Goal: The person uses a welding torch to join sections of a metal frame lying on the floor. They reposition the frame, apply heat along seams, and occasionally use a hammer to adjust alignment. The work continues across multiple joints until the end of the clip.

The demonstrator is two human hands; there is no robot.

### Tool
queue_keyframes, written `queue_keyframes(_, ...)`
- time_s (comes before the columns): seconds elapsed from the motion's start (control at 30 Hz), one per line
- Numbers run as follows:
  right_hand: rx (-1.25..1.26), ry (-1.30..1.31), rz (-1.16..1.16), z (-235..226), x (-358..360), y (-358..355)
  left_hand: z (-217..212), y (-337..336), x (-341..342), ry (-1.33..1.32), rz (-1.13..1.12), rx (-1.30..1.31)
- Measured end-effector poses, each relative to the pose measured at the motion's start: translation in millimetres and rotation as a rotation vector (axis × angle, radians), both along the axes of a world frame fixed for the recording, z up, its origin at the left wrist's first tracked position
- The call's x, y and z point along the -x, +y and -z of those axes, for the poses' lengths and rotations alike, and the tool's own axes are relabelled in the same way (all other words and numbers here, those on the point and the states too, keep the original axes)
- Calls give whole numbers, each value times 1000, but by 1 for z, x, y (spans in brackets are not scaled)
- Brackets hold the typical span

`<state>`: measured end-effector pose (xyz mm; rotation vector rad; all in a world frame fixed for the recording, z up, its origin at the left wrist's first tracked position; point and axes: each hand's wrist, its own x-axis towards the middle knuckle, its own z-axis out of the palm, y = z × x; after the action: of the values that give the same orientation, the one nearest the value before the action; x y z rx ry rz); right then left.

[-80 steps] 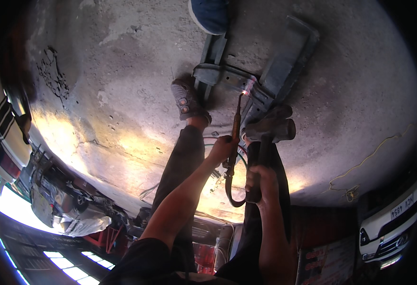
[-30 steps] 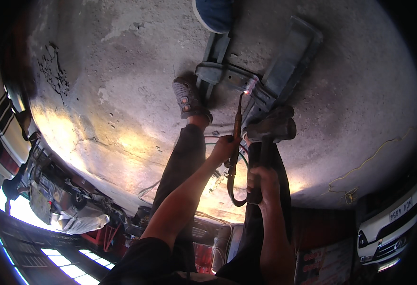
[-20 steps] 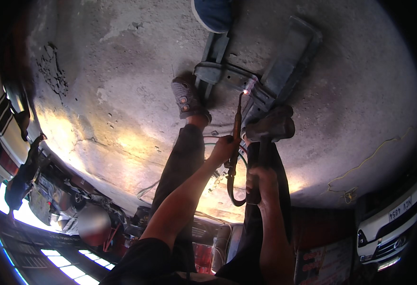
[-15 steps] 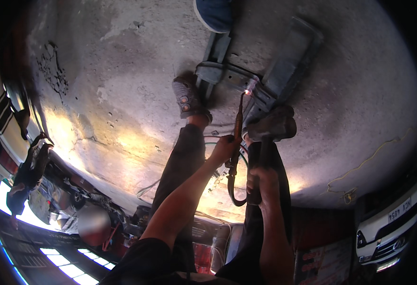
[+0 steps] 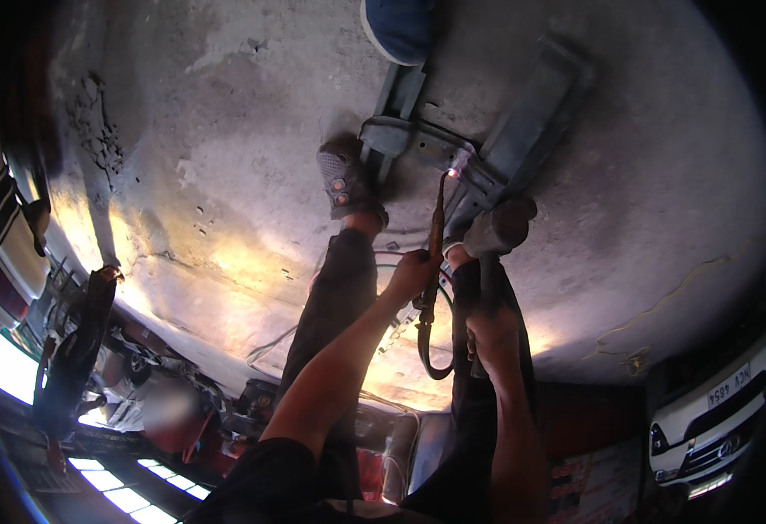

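Rough grey concrete floor (image 5: 226, 175), stained and pitted, with warm sunlight pooling across the lower part, so it looks like an open workshop or garage forecourt. Down at the right edge sits a white car (image 5: 715, 419), and along the left there's a clutter of dark gear plus someone else in dark clothes (image 5: 73, 349), who has shuffled a fair bit compared with a couple of seconds back.

Main action: the left hand (image 5: 414, 272) is clenched around the handle of a torch (image 5: 435, 236), a long brass-coloured tube that runs up to a small pinkish-white flame at the tip, right against the grey metal frame (image 5: 496, 166) lying on the floor. A dark hose (image 5: 425, 349) loops down from the torch handle. The right hand (image 5: 488, 330) is closed around a dark upright handle or rod that ends near a chunky grey lump, a hammer head by the look of it, though I can't tell for sure.

One foot in a worn shoe (image 5: 344, 183) is planted just beside the frame's left bars, and a blue rounded thing (image 5: 400, 26) sits at the top edge, touching the frame's far end.

As for what changed: basically nothing around the work. Torch tip, both hands and the foot sit in the same spots as in the earlier shots, so I'd guess the flame is being held steady on one joint of the frame, heating or cutting it slowly
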<state>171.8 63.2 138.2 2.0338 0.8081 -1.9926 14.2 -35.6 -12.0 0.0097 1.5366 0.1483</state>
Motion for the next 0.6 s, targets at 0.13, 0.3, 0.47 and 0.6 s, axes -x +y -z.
queue_keyframes(0.13, -145, 118, -271, -11, 2, 13, -7, 0, -2, -1, 10, -4)
queue_keyframes(0.3, -489, 378, -546, -56, 60, 73, 12, -45, -3, 69, 62, -349)
queue_keyframes(0.47, -382, 726, -678, -77, 97, 126, -30, 18, 1, -141, -99, 47)
queue_keyframes(0.6, -651, 621, -992, 10, 88, 126, 12, -29, -68, 903, -101, -171)
